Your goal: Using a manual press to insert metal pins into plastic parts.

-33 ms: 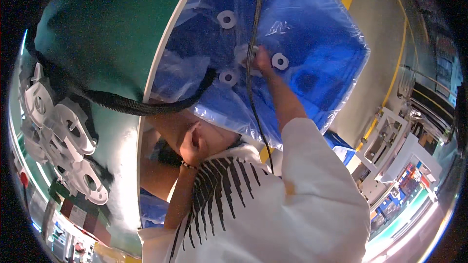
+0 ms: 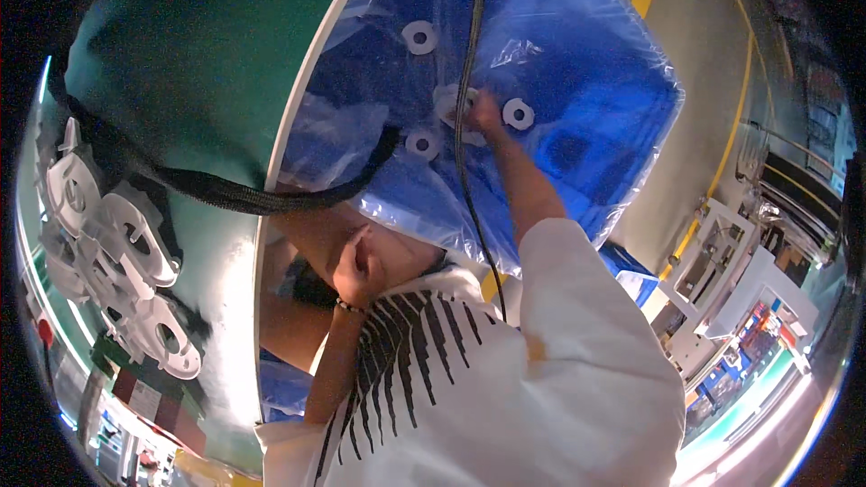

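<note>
My right hand reaches down into a blue bin lined with clear plastic film. Its fingers are closed at the edge of a white plastic part, partly hidden by the hand and a dark cable. Around it on the film lie a white ring-shaped part farther off, another ring-shaped part just to the right, and a third ring-shaped part to the near left. My left hand rests over my lap, fingers curled in, with nothing visible in them.
A braided dark cable hangs across the bin. A thick black sleeved cable runs over the green table, whose pale edge borders the bin. Several larger white plastic parts lie at the table's left. Equipment stands at the far right.
</note>
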### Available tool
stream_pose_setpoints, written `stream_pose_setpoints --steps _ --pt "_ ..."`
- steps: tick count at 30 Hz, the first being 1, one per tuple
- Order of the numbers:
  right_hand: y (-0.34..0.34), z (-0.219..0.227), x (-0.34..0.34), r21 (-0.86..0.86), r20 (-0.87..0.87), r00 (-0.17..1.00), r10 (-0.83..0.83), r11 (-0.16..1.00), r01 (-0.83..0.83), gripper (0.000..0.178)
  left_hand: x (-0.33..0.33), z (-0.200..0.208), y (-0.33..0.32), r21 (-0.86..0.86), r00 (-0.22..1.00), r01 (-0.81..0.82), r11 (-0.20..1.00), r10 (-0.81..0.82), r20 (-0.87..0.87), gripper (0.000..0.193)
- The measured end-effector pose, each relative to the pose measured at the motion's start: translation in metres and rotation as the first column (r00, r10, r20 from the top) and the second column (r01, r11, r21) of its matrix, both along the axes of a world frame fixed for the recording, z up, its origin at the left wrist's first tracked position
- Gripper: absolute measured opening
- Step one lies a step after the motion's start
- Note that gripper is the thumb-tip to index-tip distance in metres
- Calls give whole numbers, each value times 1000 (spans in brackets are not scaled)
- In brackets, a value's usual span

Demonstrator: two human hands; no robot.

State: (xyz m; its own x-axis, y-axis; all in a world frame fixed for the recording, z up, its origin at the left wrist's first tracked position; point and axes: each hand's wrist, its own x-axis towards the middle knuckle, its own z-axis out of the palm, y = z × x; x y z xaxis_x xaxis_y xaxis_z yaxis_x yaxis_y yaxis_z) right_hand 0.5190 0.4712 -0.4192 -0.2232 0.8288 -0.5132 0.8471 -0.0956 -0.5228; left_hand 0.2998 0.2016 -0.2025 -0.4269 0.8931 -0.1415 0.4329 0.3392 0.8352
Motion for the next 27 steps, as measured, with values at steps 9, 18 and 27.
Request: stream_pose_setpoints --steps 9,18,27 --pt "-37 -31 31 -8 -136 872 -470 881 473 67 3 7 3 4 998 26 1000 -25 -54 35" --pt "-38 33 79 -530 -552 375 -745 661 532 44 1 11 13 -99 1000 21 995 -21 1 35" --pt "38 318 8 -165 -937 187 -296 844 511 48 -7 -8 2 82 993 85 993 -78 -85 28"
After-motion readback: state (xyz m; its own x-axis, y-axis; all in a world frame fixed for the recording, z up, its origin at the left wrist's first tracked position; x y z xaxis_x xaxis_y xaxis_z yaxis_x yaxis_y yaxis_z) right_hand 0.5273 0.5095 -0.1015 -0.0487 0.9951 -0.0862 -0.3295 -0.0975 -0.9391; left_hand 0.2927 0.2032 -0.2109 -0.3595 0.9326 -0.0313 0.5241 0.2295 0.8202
